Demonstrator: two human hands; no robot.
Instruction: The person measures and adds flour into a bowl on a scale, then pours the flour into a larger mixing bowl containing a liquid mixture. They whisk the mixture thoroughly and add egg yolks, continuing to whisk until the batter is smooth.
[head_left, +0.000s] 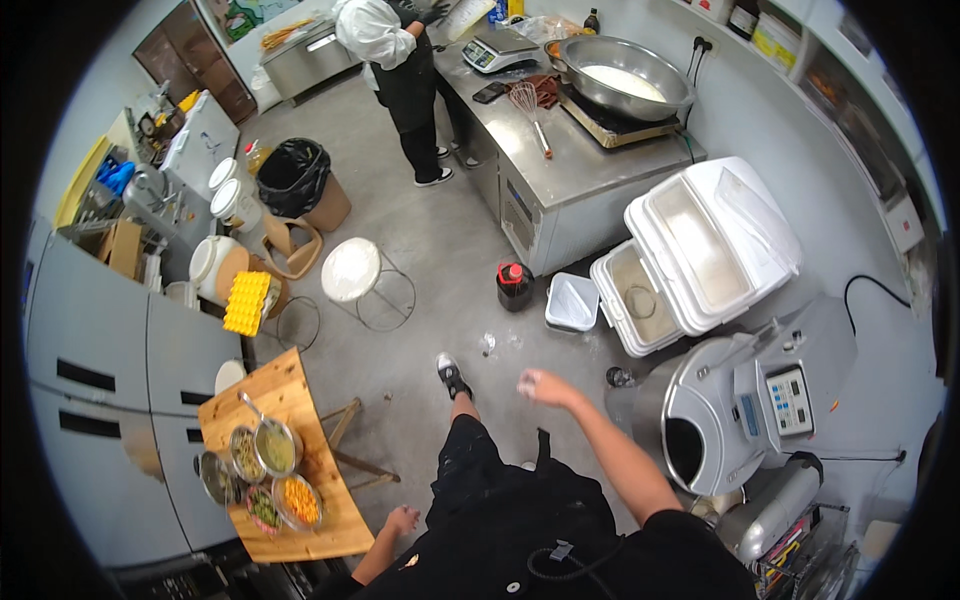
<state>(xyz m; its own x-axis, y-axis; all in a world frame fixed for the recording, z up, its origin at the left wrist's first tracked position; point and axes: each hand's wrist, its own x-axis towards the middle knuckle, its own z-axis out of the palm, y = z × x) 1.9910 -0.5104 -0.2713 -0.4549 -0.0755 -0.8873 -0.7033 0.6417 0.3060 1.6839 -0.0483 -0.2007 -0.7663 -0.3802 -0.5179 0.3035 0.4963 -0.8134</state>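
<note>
My right hand (543, 388), whitish at the fingertips, is held out over the floor with its fingers loosely bent and nothing in it. Low beside my hip hangs my left hand (403, 519), which also looks empty. The wooden table (281, 401) is closest to that hand. On it stand a metal pot of pale yellow food (276, 448) with a spoon, a bowl of diced orange food (301, 501), a bowl of green pieces (263, 508) and other metal bowls. To the right of my right hand is a large grey machine (712, 405) with a control panel.
A white lidded bin (637, 341) stands open beside a white tub (572, 301) and a dark jug (514, 287). The steel counter (555, 180) holds a whisk (531, 116) and a large metal basin (637, 75). A round stool (351, 270) stands left. A co-worker (397, 75) is at the counter.
</note>
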